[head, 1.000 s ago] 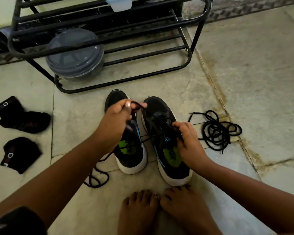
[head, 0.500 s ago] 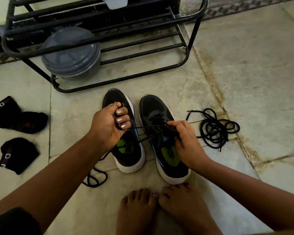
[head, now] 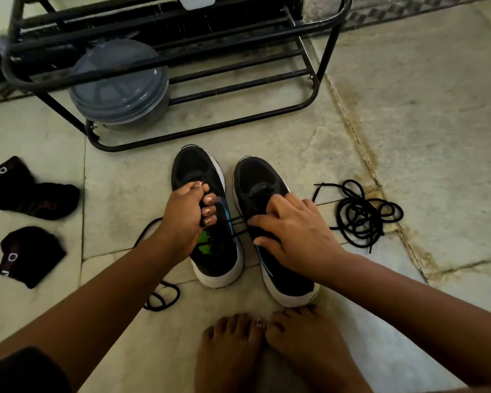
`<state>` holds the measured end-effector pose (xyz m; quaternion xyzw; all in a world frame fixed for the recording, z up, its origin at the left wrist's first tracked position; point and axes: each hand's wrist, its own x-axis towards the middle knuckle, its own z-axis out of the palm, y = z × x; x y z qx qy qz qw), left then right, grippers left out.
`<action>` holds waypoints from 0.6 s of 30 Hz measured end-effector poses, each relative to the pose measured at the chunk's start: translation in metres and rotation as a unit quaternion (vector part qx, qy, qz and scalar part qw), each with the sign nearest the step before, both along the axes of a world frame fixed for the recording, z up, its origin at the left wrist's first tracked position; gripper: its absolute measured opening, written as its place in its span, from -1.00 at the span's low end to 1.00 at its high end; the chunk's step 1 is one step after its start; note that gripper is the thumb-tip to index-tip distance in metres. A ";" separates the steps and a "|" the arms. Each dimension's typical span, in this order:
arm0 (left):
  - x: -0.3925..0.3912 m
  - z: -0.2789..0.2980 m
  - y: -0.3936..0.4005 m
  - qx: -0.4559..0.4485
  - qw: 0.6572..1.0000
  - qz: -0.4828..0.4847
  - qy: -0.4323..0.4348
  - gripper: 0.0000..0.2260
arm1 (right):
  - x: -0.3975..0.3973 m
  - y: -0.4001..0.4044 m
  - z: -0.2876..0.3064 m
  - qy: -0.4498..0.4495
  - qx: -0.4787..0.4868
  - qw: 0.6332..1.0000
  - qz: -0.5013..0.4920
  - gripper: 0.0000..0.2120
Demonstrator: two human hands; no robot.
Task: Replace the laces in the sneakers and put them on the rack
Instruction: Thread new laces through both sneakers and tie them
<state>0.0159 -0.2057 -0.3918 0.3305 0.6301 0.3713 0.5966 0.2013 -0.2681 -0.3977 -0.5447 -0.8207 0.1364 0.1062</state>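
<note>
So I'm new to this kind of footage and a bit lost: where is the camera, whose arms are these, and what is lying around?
The camera sits on a person's head, looking down at their own arms and bare feet. Two black sneakers stand side by side on the stone floor. The left hand grips a black lace running across to the right sneaker, where the right hand rests with spread fingers. The left sneaker has no lace visible. A loose lace bundle lies to the right, two black socks to the left, and a black rack holding a grey lidded container beyond.

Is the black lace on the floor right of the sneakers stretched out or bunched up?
Bunched up: the lace lies in tangled loops on the floor.
</note>
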 end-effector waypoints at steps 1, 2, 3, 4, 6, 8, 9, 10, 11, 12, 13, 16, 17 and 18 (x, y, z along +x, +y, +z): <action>-0.002 -0.004 0.002 -0.021 1.000 0.005 -0.006 -0.73 | -0.003 0.001 0.000 -0.012 -0.003 1.000 0.009 -0.78; -0.002 -0.003 0.000 -0.044 0.998 0.016 -0.042 -0.74 | -0.004 0.002 0.001 -0.013 -0.009 1.000 0.013 -0.83; -0.001 0.001 0.000 -0.050 0.998 0.021 -0.044 -0.74 | -0.005 0.002 0.002 -0.010 -0.023 1.000 0.015 -0.86; 0.001 0.006 0.000 -0.057 0.997 0.022 -0.056 -0.74 | -0.006 0.003 0.003 -0.005 -0.034 0.999 0.017 -0.87; 0.002 0.007 -0.002 -0.052 0.997 0.009 -0.063 -0.75 | -0.004 0.005 0.005 0.008 -0.068 0.997 0.024 -0.86; 0.001 0.007 -0.002 -0.055 0.997 0.002 -0.046 -0.75 | 0.002 0.008 0.016 0.025 -0.119 0.992 0.032 -0.81; -0.001 0.004 -0.002 -0.052 0.998 -0.003 -0.040 -0.75 | 0.007 0.009 0.022 0.031 -0.146 0.988 0.038 -0.77; 0.001 0.005 -0.003 -0.049 0.998 -0.008 -0.033 -0.75 | 0.014 0.009 0.027 0.041 -0.173 0.983 0.047 -0.71; 0.001 0.005 -0.003 -0.045 0.998 -0.013 -0.033 -0.75 | 0.021 0.008 0.032 0.051 -0.202 0.976 0.058 -0.64; 0.001 0.006 -0.003 -0.042 0.998 -0.015 -0.036 -0.74 | 0.028 0.006 0.035 0.059 -0.222 0.971 0.070 -0.56; 0.001 0.006 -0.003 -0.041 0.998 -0.013 -0.036 -0.74 | 0.033 0.004 0.039 0.054 -0.240 0.966 0.075 -0.49; 0.000 0.005 -0.003 -0.041 0.999 -0.019 -0.017 -0.75 | 0.049 0.000 0.051 -0.058 -0.294 0.951 0.081 -0.38; 0.001 0.005 -0.004 -0.040 0.999 -0.021 -0.009 -0.75 | 0.051 -0.002 0.056 -0.086 -0.319 0.941 0.079 -0.39; 0.001 0.006 -0.004 -0.039 0.999 -0.023 0.001 -0.75 | 0.050 -0.008 0.056 -0.127 -0.326 0.932 0.098 -0.41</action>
